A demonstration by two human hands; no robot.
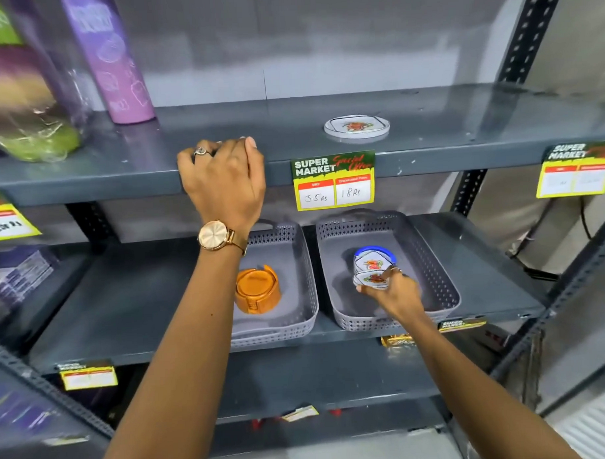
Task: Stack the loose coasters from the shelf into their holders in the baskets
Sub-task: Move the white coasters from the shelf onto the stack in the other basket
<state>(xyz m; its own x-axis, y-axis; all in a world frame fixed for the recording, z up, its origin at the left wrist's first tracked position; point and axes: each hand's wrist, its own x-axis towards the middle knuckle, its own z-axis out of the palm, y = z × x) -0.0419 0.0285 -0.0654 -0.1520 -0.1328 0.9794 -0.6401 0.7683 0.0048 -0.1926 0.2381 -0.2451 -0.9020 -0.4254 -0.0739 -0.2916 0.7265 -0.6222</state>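
One loose white coaster with a red flower print lies on the upper shelf. My left hand rests over that shelf's front edge, fingers curled, holding nothing. In the right grey basket on the lower shelf stands a blue holder with white flowered coasters in it. My right hand grips another white flowered coaster just in front of that holder. The left grey basket contains an orange holder filled with orange coasters.
A purple bottle and a wrapped green and purple package stand at the upper shelf's left. Price tags hang from the shelf fronts. A perforated metal upright rises on the right. Packaged goods lie at the lower left.
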